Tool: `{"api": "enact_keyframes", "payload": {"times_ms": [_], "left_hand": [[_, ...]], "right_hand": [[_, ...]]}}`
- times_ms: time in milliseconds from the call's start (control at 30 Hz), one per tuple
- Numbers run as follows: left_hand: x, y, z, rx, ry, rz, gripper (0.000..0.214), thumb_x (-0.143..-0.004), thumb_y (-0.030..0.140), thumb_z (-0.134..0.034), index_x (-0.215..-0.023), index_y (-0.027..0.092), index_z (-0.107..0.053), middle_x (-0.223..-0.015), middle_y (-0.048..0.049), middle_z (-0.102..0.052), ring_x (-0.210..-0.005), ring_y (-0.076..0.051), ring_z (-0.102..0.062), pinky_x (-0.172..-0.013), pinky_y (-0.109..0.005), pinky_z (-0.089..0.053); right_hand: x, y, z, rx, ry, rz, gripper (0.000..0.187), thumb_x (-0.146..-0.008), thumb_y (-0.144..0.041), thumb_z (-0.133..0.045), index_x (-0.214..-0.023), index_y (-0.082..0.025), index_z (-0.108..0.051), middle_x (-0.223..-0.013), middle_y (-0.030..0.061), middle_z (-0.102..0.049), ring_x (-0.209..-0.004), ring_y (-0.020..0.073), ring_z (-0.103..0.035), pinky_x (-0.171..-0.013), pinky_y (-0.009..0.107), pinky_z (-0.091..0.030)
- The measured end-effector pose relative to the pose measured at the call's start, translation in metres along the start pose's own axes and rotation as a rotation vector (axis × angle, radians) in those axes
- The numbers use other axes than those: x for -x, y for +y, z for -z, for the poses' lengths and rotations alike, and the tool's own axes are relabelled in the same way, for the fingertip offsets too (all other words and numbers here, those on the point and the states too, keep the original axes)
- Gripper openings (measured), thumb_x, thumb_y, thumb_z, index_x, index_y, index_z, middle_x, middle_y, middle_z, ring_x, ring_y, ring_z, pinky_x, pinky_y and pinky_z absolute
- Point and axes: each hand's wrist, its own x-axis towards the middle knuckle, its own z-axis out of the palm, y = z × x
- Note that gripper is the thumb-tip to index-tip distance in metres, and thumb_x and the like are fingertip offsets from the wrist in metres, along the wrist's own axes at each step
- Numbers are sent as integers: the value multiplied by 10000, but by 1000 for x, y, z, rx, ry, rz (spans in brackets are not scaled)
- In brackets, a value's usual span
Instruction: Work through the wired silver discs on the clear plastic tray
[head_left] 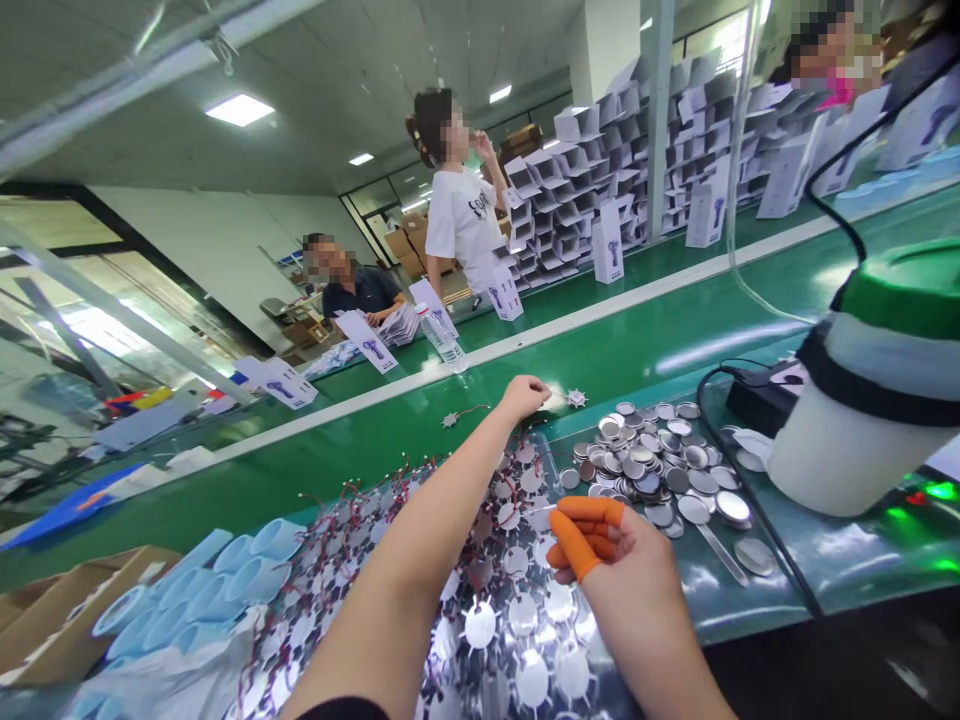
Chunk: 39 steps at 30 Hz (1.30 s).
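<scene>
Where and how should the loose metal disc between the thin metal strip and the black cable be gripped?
Probably best from above with the right hand, pinching the near and far edges of the metal disc: it looks thin and flat, with the metal strip close on its left and the black cable on its right.

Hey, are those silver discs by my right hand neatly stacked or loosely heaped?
Loosely heaped: the silver discs overlap at mixed angles, some lying apart.
</scene>
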Motion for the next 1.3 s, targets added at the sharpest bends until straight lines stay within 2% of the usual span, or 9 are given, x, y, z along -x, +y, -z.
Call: {"api": "enact_keyframes", "payload": {"times_ms": [200, 433, 600, 800, 1000, 1100, 1200, 1267, 1300], "left_hand": [[-30, -20, 27, -43, 136, 63, 314, -955, 348, -586, -1211, 168, -597, -1230, -103, -608, -1043, -219, -626, -889, -422, -551], [27, -110, 79, -181, 114, 97, 308, -953, 340, -589, -1213, 176, -598, -1250, -104, -599, -1068, -224, -617, -909, -434, -542], [50, -141, 92, -169, 214, 128, 292, -955, 338, -586, -1201, 182, -605, -1244, -101, -603, -1063, -219, -618, -907, -424, -542], [44, -135, 94, -44, 373, 151, 347, -951, 349, -593, -1233, 148, -577, -1210, -103, -611, -1025, -222, -634, -864, -427, -559], [74, -129, 90, -34, 269, 176, 294, -945, 339, -605, -1164, 143, -610, -1140, -85, -638, -961, -200, -647, -824, -393, -569], [108, -119, 99, -68, 274, 158, 232, -876, 281, -681, -1039, 117, -661, -1027, -88, -667, -941, -214, -640, -858, -402, -544], [161, -89, 106, -87, 307, 66, 205, -849, 254, -674, -1021, 142, -691, -1025, -91, -676, -974, -226, -623, -924, -403, -505], [209, -60, 103, -86, 250, -81, 203, -869, 290, -651, -1051, 211, -695, -1086, -54, -675, -1007, -206, -618, -943, -379, -498], [234, -46, 97, -103, 164, -278, 212, -885, 296, -633, -1077, 226, -688, -1125, -59, -670, -1055, -215, -607, -963, -396, -488]], "right_hand": [[-2, 4, -4, 5, -6, 0, 376, -591, -416, -856, -832, -176, -697, -636, 52, -695, -510, 199, -677, -434, 288, -557], [1, 5, -4, 9, -22, 3, 356, -615, -409, -848, -838, -178, -697, -611, 42, -686, -518, 201, -681, -449, 286, -560], [2, 4, -6, 4, -28, -11, 368, -585, -402, -859, -822, -172, -696, -628, 51, -693, -515, 195, -675, -446, 282, -552], [2, 4, -7, 9, -42, -13, 388, -597, -411, -848, -844, -160, -685, -658, 57, -702, -533, 197, -683, -449, 285, -563], [-1, 0, -3, 31, -20, 33, 368, -614, -385, -848, -849, -154, -683, -625, 45, -691, -541, 203, -694, -443, 276, -562], [-3, -3, 0, 26, -21, 61, 355, -633, -368, -842, -861, -151, -678, -643, 44, -696, -556, 198, -699, -464, 278, -574], [-5, -3, 2, 33, -12, 79, 338, -641, -334, -836, -871, -146, -673, -655, 44, -699, -544, 185, -693, -474, 280, -584], [-5, -3, 2, 44, -9, 78, 334, -645, -318, -832, -879, -141, -672, -653, 45, -699, -538, 181, -690, -472, 277, -584], [-5, -2, 2, 49, -9, 77, 338, -644, -316, -833, -883, -139, -672, -656, 46, -701, -536, 180, -690, -470, 276, -584]]}}
